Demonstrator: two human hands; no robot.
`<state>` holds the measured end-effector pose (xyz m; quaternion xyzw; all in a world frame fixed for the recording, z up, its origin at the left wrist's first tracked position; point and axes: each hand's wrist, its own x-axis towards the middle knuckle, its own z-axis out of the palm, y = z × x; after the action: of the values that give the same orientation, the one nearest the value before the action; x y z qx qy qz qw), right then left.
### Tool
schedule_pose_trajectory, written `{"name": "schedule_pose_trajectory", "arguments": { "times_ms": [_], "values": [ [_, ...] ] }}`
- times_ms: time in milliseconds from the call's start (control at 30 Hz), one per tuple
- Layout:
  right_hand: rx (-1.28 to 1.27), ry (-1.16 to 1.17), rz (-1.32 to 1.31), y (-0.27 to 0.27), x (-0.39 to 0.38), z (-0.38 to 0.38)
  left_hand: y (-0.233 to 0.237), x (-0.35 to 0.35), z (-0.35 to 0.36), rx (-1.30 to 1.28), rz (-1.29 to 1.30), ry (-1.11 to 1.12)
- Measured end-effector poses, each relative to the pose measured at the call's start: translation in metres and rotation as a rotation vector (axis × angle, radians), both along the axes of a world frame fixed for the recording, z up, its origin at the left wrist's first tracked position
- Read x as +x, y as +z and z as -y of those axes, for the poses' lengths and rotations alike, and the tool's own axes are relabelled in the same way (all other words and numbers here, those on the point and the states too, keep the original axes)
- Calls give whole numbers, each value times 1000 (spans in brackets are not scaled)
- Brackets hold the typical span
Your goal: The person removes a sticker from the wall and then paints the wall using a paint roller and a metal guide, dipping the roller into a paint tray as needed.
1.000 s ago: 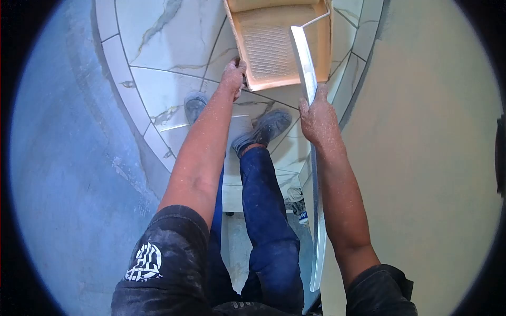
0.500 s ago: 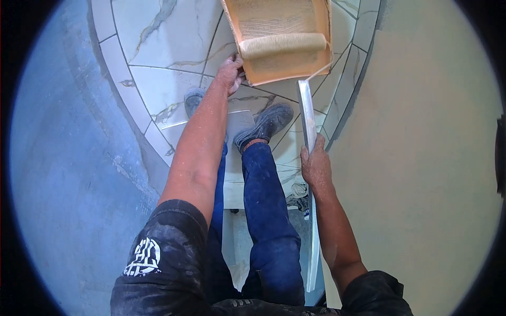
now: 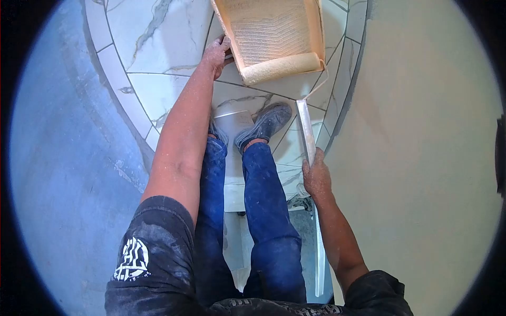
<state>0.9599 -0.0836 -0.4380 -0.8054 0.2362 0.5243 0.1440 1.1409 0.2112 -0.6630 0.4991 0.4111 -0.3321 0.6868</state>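
Note:
My left hand (image 3: 216, 51) grips the left edge of a paint tray (image 3: 311, 31) coated in cream paint, held out in front of me. My right hand (image 3: 316, 178) is closed around the long white pole (image 3: 307, 131) of a paint roller. The roller sleeve (image 3: 282, 67), soaked in cream paint, lies across the near end of the tray. The pole's lower end runs down past my right forearm.
I stand on a white step or platform (image 3: 234, 184), my grey shoes (image 3: 266, 124) at its front edge. Below lies a marble-patterned tile floor (image 3: 153, 42). A blue wall (image 3: 63, 158) is on the left, a cream wall (image 3: 421, 158) close on the right.
The roller came out of the tray's far end and rolled back to its near edge. My right hand slid down and back toward my body; my left hand with the tray moved up and left.

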Motion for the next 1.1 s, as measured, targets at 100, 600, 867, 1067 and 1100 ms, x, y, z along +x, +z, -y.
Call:
{"name": "schedule_pose_trajectory", "arguments": {
  "times_ms": [100, 600, 867, 1067, 1100],
  "values": [
    [6, -47, -3, -9, 10, -14, -6, 0, -6, -9, 27, -30],
    [35, -48, 70, -42, 103, -60, -10, -26, 5, -89, 8, 61],
    [85, 6, 203, -61, 164, -85, -17, -35, 27, 213, 96, 75],
    [86, 64, 238, -76, 189, -92, -14, -30, 32, 259, 70, 86],
    [87, 67, 238, -77, 189, -90, -16, -29, 32, 248, 46, 119]
  ]
}}
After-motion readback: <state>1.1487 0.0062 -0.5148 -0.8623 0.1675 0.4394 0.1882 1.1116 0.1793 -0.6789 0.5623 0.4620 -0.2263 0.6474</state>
